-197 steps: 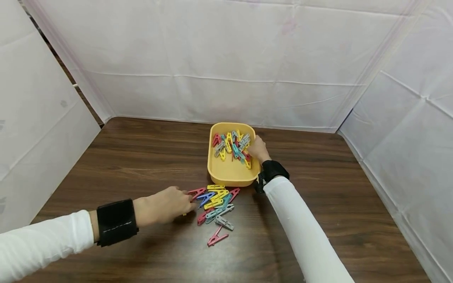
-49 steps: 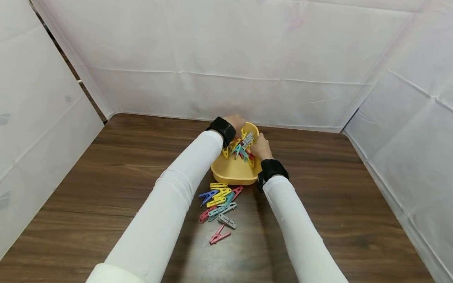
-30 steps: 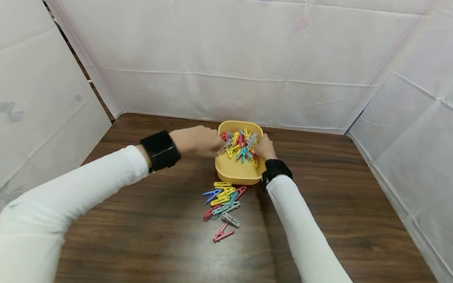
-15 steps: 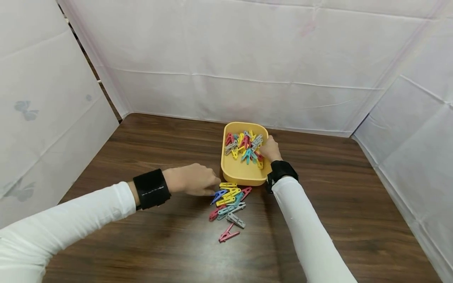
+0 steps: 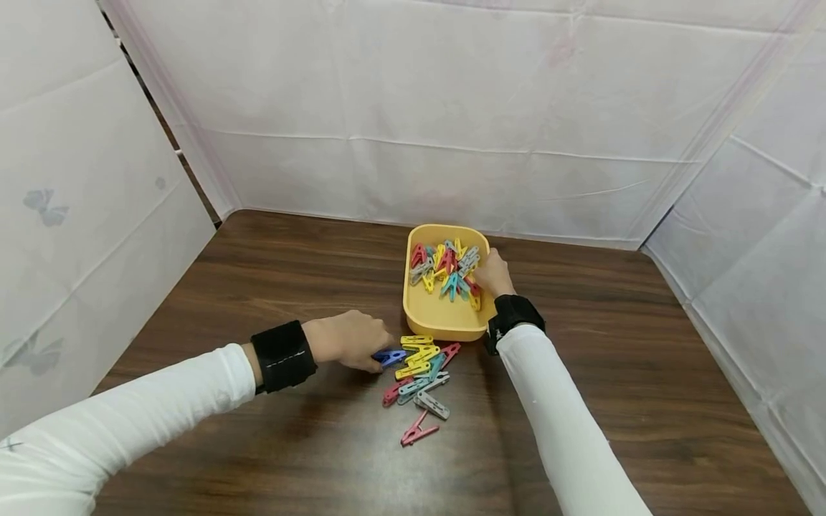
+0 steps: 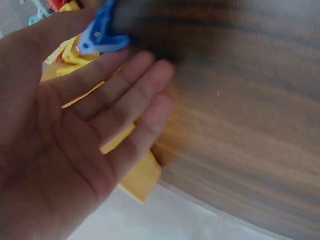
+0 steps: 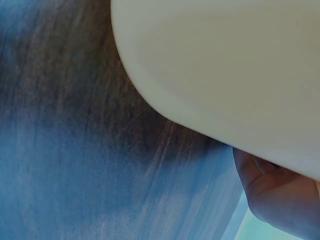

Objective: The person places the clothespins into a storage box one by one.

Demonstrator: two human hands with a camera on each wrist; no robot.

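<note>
A yellow tray point(image 5: 439, 319) stands on the dark wooden table and holds several coloured clothes pegs point(image 5: 448, 266) in its far half. My right hand point(image 5: 493, 272) grips the tray's right rim; in the right wrist view only the tray's outer wall point(image 7: 225, 75) and a bit of the right hand point(image 7: 270, 200) show. In front of the tray lies a loose pile of pegs point(image 5: 419, 369). My left hand point(image 5: 351, 340) is at the pile's left edge and pinches a blue peg point(image 5: 389, 356). In the left wrist view the blue peg point(image 6: 102, 32) sits at the tips of the left hand point(image 6: 75, 150).
A pink peg point(image 5: 418, 433) lies apart, nearest to me. White sheet walls point(image 5: 413, 143) close in the table at the back and on both sides. Bare table top point(image 5: 258, 287) spreads left of the tray and to its right point(image 5: 613, 344).
My left hand left the tray, came down to the pile on the table and took hold of the blue peg, drawing it a little left. The right hand stayed on the rim.
</note>
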